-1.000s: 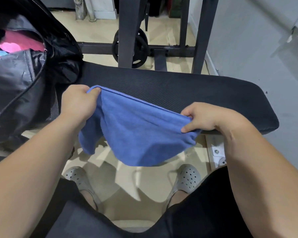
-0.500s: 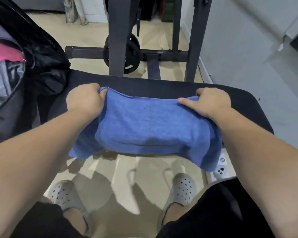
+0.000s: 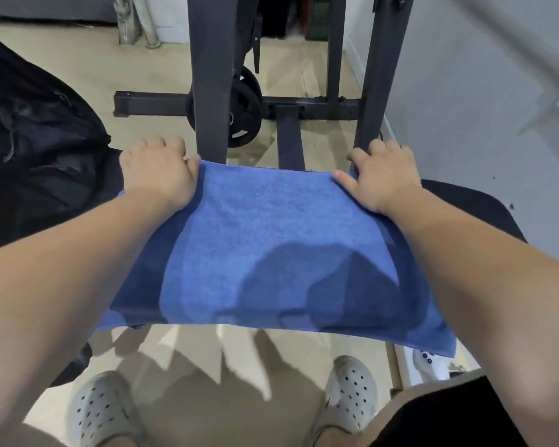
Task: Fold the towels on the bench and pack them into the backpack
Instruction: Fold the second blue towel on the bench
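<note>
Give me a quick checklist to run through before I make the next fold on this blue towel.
1. Left hand grips a far corner of the blue towel: ok.
2. Right hand grips the other far corner: ok.
3. Towel spread flat, no bunching: ok.
4. Towel fully on the bench: not ok, its near edge hangs past the bench.
5. Backpack beside the bench: ok.
6. Backpack open with room inside: cannot tell.
</note>
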Tool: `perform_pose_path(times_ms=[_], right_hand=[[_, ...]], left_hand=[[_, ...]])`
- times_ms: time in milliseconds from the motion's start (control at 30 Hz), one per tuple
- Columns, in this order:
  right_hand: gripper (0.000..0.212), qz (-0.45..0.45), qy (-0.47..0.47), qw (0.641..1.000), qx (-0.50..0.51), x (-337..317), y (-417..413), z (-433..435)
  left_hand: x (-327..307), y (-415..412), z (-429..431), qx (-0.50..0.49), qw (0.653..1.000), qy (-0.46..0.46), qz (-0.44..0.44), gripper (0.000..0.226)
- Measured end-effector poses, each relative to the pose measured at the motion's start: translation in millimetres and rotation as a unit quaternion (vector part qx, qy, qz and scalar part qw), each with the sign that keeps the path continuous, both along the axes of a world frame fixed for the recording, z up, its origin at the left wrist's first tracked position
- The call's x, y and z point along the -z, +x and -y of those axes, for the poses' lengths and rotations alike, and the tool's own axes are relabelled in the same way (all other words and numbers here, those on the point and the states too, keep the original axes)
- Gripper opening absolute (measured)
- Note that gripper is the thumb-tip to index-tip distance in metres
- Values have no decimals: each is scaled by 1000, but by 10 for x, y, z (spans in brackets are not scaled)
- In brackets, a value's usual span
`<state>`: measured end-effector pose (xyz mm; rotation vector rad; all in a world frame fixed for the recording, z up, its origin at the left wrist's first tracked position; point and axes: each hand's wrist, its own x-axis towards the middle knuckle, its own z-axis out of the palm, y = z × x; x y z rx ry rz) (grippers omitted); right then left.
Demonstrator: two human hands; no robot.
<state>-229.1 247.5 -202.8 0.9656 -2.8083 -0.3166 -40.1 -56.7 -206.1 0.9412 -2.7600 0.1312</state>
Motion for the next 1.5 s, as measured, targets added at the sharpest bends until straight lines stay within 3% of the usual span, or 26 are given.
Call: perform_pose_path(times_ms=[100,167,300,367,433,500,567,667,733,800,900,933,1000,1100,1167,1267,1300,1367,1500], right_hand=[[61,10,-42,999,24,135,84,-11],[55,20,-128,991,21,188,156,-40],[43,-21,-253,967,29,164,294,-210],[42,-27,-297,951,82,108,258,-408],[38,27,-348,920,177,64,165,-673],[35,107,-348,892,270,46,130,-917],[38,176,-334,881,283,39,197,-1026],[43,192,-306,903,230,20,280,-953],[31,185,-277,923,195,19,323,-845],[16,202,-316,911,169,12,351,-756],[6,242,-444,851,142,-79,365,-701],[3,233,-454,848,140,-120,343,-707],[6,208,-409,874,157,-178,278,-752],[26,200,-311,907,203,-215,191,-886],[38,249,-354,875,217,-208,161,-966],[36,340,-481,773,234,-177,163,-1041],[32,351,-499,755,240,-163,166,-1071],[21,344,-517,748,234,-145,165,-1139],[22,312,-494,788,192,-104,169,-1237]], left_hand=[[29,10,-244,24,999,22,7,39],[-9,17,-504,63,997,42,-7,42],[-70,54,-1179,157,981,117,12,64],[-29,66,-1473,183,971,148,51,74],[68,87,-1667,194,962,168,96,77],[181,127,-1760,196,957,167,135,81],[244,152,-1784,197,958,146,151,84],[231,149,-1784,196,958,130,162,85],[217,147,-1793,197,958,127,164,85],[219,150,-1798,196,959,124,163,85],[229,150,-1795,194,960,125,159,85],[234,150,-1795,194,960,125,156,85],[241,151,-1798,195,961,124,153,86],[244,155,-1797,194,962,122,150,86],[238,155,-1788,193,962,121,148,86],[245,153,-1789,193,963,122,146,86],[249,153,-1793,193,963,121,145,86],[245,154,-1797,194,963,120,146,86],[170,137,-1838,197,964,107,142,84]])
